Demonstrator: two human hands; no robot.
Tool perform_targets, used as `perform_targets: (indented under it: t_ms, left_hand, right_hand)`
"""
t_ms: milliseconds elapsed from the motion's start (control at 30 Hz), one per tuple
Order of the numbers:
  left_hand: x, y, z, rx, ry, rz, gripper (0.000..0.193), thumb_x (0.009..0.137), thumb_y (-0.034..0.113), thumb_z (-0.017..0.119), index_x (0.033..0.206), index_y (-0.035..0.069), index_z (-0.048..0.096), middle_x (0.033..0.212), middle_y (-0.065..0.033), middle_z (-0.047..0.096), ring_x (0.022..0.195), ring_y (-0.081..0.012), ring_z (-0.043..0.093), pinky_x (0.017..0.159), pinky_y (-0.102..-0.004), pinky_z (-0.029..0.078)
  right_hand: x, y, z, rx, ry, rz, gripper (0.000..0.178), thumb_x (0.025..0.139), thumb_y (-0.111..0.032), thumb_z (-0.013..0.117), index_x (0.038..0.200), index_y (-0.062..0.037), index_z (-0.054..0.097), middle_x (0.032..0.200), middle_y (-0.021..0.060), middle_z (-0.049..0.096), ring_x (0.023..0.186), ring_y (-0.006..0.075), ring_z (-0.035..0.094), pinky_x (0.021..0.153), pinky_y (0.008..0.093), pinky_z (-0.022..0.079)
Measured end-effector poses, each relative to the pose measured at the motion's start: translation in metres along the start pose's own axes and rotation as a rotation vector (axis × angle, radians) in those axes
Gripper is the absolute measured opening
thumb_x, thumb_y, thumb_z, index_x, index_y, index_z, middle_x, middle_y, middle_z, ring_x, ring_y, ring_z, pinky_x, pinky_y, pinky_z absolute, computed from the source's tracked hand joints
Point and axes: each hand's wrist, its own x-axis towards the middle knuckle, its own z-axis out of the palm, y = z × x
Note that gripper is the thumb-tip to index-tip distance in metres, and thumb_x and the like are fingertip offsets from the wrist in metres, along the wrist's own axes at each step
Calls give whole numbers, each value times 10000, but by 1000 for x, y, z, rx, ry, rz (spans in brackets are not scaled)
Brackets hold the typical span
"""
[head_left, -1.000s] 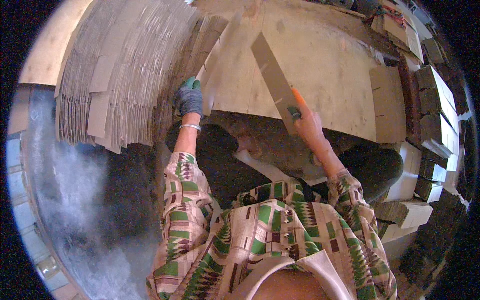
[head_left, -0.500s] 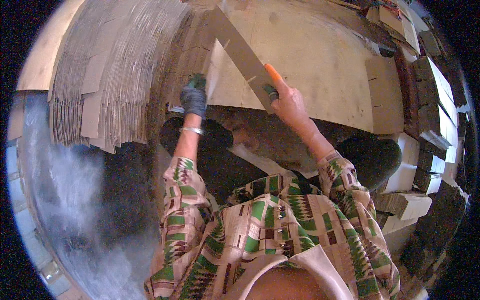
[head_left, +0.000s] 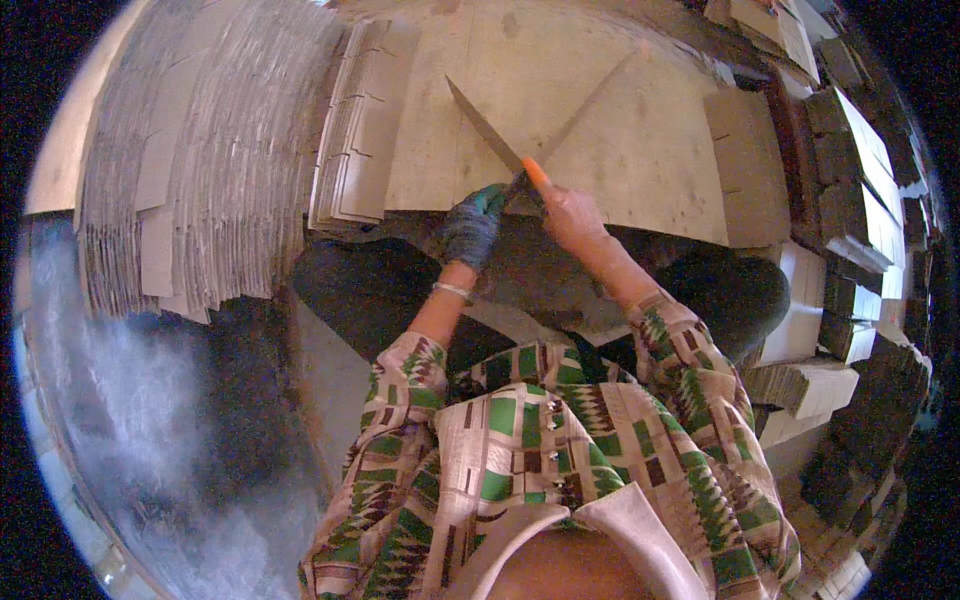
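My left hand [head_left: 472, 230], in a dark grey and green work glove, is closed on the lower end of a thin cardboard strip [head_left: 594, 112] that slants up to the right. My right hand [head_left: 573, 217], bare apart from an orange finger cover, grips a second cardboard strip [head_left: 482, 124], seen nearly edge-on and slanting up to the left. The two strips cross in an X close to my fingertips, above a light wooden board [head_left: 660, 150]. Whether they touch or interlock at the crossing I cannot tell.
Left of the board stands a large pack of cardboard strips [head_left: 215, 150], with a smaller slotted stack [head_left: 365, 130] beside it. More cardboard [head_left: 745, 165] lies at the board's right edge. Several cardboard bundles [head_left: 855, 210] are piled farther right.
My left hand has moved right from the slotted stack and now holds a strip. My right hand's strip has turned edge-on, and the two strips now cross.
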Motion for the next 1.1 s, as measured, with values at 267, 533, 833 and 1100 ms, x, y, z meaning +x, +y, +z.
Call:
perform_targets:
  t_ms: [267,533,833,1100]
  left_hand:
    - [56,-71,-153,1096,477,-178,1076,719,703,727,1509,53,396,1616,-217,276,1510,-404,197,1233,-539,114]
    - [62,-96,-193,833,507,-77,417,897,386,666,1255,171,679,1310,-122,626,1230,-354,554,1054,-504,411]
    - [52,-42,-105,590,273,140,330,970,369,540,1161,166,717,1086,-155,716,967,-387,677,843,-489,531]
    - [29,-13,-34,286,134,10,379,962,474,546,1143,191,721,1068,-162,715,964,-398,682,835,-489,535]
  right_hand:
    - [22,-19,-41,9,388,-142,775,839,-40,579,1550,-115,280,1040,251,685,841,443,688,759,558,552]
    - [59,-10,-11,11,-16,88,814,833,-52,586,1564,-243,285,915,233,707,835,433,691,727,548,540]
    - [18,-46,-53,179,203,-181,935,764,-40,649,1567,-331,269,827,210,705,742,424,689,648,525,560]
    - [-4,-19,-19,-54,-57,-102,892,793,-58,643,1567,-295,270,926,177,729,797,410,703,678,520,570]
